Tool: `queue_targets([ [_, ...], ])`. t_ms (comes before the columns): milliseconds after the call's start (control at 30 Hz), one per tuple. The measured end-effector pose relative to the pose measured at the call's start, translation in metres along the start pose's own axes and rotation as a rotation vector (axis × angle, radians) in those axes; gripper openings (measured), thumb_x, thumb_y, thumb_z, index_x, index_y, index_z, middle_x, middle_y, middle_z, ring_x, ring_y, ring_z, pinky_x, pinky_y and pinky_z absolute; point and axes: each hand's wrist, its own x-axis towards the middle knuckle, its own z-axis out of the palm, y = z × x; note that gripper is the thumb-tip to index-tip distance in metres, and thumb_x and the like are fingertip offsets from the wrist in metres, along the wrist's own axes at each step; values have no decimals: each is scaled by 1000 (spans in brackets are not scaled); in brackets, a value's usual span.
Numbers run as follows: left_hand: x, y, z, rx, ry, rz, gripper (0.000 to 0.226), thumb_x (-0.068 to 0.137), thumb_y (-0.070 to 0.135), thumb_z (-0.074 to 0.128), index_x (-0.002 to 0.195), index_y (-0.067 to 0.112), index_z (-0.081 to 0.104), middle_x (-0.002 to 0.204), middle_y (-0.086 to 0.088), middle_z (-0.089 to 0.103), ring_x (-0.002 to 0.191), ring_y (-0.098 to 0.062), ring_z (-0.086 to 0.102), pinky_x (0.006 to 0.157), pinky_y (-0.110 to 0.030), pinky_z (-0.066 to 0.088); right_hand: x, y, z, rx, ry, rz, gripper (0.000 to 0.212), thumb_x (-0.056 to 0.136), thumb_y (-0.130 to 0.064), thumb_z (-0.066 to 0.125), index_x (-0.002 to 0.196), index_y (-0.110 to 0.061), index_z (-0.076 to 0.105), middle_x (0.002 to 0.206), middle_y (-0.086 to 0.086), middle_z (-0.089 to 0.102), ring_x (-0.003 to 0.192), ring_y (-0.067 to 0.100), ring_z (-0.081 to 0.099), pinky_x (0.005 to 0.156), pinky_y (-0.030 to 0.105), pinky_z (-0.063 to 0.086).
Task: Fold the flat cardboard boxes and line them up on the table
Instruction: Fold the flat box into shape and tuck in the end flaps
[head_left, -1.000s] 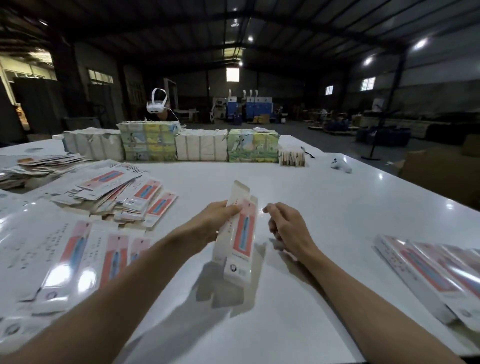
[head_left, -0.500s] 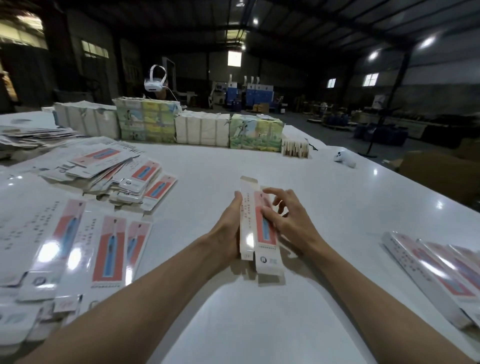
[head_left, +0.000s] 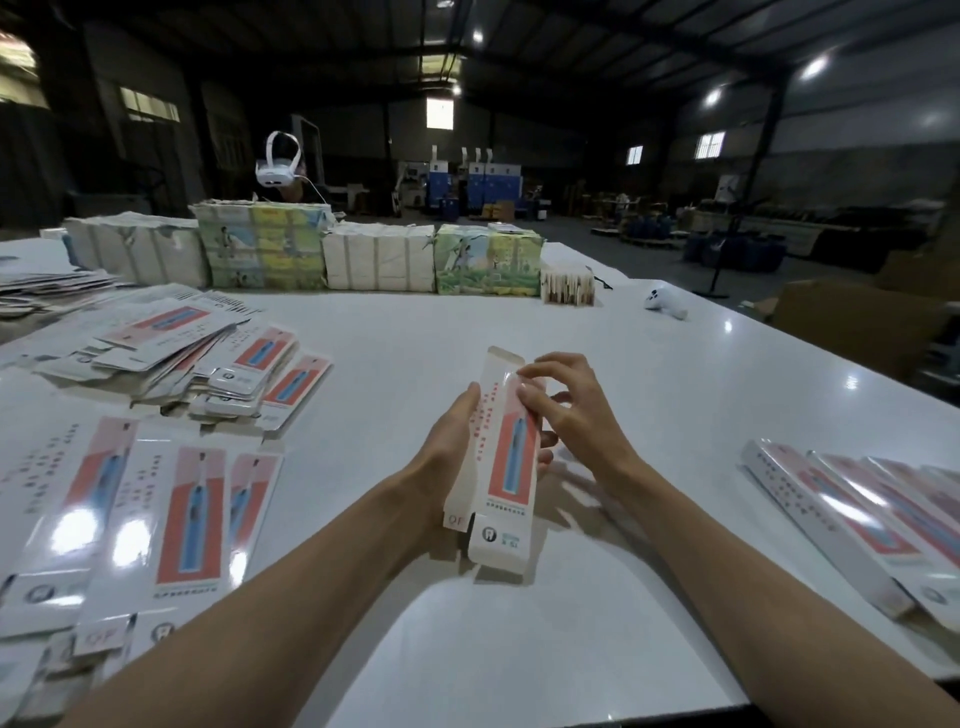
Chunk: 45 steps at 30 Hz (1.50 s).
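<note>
One box (head_left: 506, 467) is held just above the white table (head_left: 519, 649), in the middle of the view, with its long side pointing away from the person. It is partly opened into a tube, and the flap at its far end stands open. The left hand (head_left: 449, 447) grips it from the left side. The fingers go under the box and their tips come out at its right edge. The right hand (head_left: 574, 415) is at the far part of the box. Its thumb and forefinger are bent and pinch the box there, and the other fingers are spread loosely behind.

On the near left, at least three flat boxes (head_left: 192, 514) lie side by side with the red panel up. More lie at the frame edge, but I cannot count them. On the near right lie folded boxes (head_left: 831, 525) in one row, touching each other. I count at least four, and the frame cuts the rest.

Farther left is one loose pile (head_left: 208, 364) of flat boxes, too many to count.

At the far side of the table stand four bundles (head_left: 379, 260) in a line, two white and two coloured, in turn. Just beside them on the right is one small stack (head_left: 567, 286) of brownish pieces, and farther right lies one white device (head_left: 665, 306). Behind the bundles, one white headset (head_left: 280, 169) is seen.
</note>
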Motion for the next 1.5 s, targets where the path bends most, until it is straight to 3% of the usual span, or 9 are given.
queue_targets([
  [100, -3, 2, 0, -82, -136, -28, 59, 109, 60, 32, 126, 14, 64, 102, -15, 80, 82, -32, 79, 62, -35, 62, 0, -1, -3, 256, -9, 129, 17, 100, -21, 71, 111, -9, 74, 140, 2, 53, 123, 19, 63, 96, 26, 55],
  [233, -3, 3, 4, -95, -200, -74, 63, 107, 63, 34, 131, 12, 61, 98, -16, 75, 74, -25, 72, 64, -36, 61, -1, 2, -4, 634, -75, 200, 37, 89, -25, 76, 112, 4, 73, 145, 5, 58, 131, 29, 59, 114, 46, 45],
  [367, -7, 5, 12, -124, -215, -104, 59, 107, 60, 32, 107, 7, 58, 77, -12, 66, 55, -19, 64, 53, -28, 57, -3, 1, -2, 831, -164, 218, 31, 91, -24, 74, 115, -6, 69, 108, 7, 67, 110, 23, 63, 106, 36, 49],
  [600, -2, 6, 4, -363, -75, -119, 55, 108, 61, 32, 108, 12, 58, 78, -12, 62, 51, -17, 63, 49, -26, 56, -7, -5, 9, 600, -68, 287, 58, 87, -42, 82, 138, -35, 56, 133, 8, 68, 119, 24, 70, 102, 41, 55],
  [800, -1, 1, -3, -282, -40, 15, 43, 112, 43, 36, 106, 10, 61, 67, -8, 71, 47, -20, 68, 48, -26, 58, -16, -11, 19, 508, -148, 240, 56, 94, -46, 74, 142, -37, 47, 108, 10, 79, 102, 32, 77, 94, 46, 62],
  [900, -2, -2, 0, -200, 22, 62, 39, 111, 45, 43, 127, 14, 60, 84, -12, 76, 64, -27, 76, 57, -33, 63, -17, -12, 14, 481, -142, 206, 52, 98, -43, 73, 142, -39, 46, 103, 13, 79, 98, 34, 78, 87, 46, 65],
  [1067, 5, -6, 8, -55, 161, 262, 43, 113, 39, 43, 151, 54, 29, 133, -7, 64, 102, -35, 76, 88, -57, 63, -18, -14, 13, 466, -129, 144, 43, 99, -46, 72, 136, -47, 50, 111, 9, 79, 104, 32, 77, 87, 40, 64],
  [1333, 5, -7, 8, -56, 62, 332, 40, 110, 44, 45, 150, 49, 44, 134, -6, 67, 101, -32, 77, 83, -55, 64, -15, -14, 6, 357, -111, 88, 44, 98, -49, 70, 139, -45, 53, 110, 0, 80, 103, 26, 77, 87, 31, 63],
  [1500, 4, -3, 12, -51, -75, 257, 77, 88, 62, 60, 156, 35, 35, 119, -5, 71, 96, -17, 78, 69, -31, 63, -18, -14, 0, 367, -142, 84, 39, 98, -48, 72, 132, -42, 55, 106, 8, 79, 99, 30, 77, 89, 33, 62],
])
